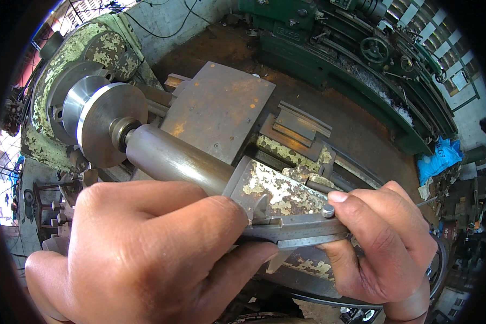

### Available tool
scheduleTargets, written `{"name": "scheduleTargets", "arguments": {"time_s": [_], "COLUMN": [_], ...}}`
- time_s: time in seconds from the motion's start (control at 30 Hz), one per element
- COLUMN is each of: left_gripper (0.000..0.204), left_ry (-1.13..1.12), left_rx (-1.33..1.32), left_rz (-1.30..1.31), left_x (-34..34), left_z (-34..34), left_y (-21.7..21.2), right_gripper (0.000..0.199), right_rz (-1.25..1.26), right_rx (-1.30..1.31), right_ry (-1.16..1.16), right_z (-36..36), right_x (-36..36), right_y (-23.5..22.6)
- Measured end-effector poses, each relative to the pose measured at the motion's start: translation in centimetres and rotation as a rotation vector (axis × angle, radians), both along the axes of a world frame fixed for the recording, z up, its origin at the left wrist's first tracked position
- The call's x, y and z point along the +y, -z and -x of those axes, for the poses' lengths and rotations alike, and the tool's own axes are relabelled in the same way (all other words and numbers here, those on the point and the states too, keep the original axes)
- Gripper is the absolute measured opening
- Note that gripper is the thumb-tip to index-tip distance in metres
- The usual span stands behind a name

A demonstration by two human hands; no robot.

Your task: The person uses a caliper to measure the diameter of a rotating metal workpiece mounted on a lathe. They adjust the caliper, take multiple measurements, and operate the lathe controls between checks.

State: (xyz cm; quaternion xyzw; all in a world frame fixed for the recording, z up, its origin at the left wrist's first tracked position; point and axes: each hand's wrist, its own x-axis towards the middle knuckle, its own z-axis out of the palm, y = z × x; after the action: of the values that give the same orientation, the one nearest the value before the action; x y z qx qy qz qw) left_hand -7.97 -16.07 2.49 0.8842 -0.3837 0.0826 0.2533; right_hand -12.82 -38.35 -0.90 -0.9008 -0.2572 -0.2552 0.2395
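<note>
A metal vernier caliper (302, 229) spans the space between my two hands, close to the camera. My left hand (146, 248) is closed, thumb and forefinger pinching the caliper's left part; the hand hides what lies at that end. My right hand (380, 237) grips the other end, its thumb and fingertips near the round knurled screw (328, 210). Behind the caliper stands the lathe's tailstock (278, 186), its pale paint flaking. A thick steel cylinder (178, 159) runs from it to the left, toward a round metal disc (110, 124) at the lathe's headstock.
A rust-spotted metal plate (221, 105) lies over the lathe bed behind the cylinder. The worn headstock (105, 51) rises at the far left. Across the brown floor (351, 129) stands a green lathe (318, 65). A blue plastic bag (440, 159) sits at the right.
</note>
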Motion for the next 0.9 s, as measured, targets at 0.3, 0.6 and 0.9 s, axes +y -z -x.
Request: {"name": "scheduleTargets", "arguments": {"time_s": [0.3,0.6,0.9], "left_gripper": [0.035,0.036,0.035], "left_ry": [0.002,-0.038,-0.089], "left_rx": [0.138,-0.095,0.021], "left_rz": [-0.100,-0.039,-0.109], "left_x": [-0.1,-0.4,-1.2], "left_z": [-0.3,0.4,0.5], "left_y": [-1.2,0.2,-1.1], "right_gripper": [0.044,0.048,0.048], "right_rz": [0.028,0.044,-0.029], "right_rx": [0.022,0.027,0.031], "right_ry": [0.025,0.054,-0.004], "right_z": [0.3,0.6,0.2], "right_x": [0.2,0.3,-0.1], "right_y": [-0.4,-0.5,0.1]}}
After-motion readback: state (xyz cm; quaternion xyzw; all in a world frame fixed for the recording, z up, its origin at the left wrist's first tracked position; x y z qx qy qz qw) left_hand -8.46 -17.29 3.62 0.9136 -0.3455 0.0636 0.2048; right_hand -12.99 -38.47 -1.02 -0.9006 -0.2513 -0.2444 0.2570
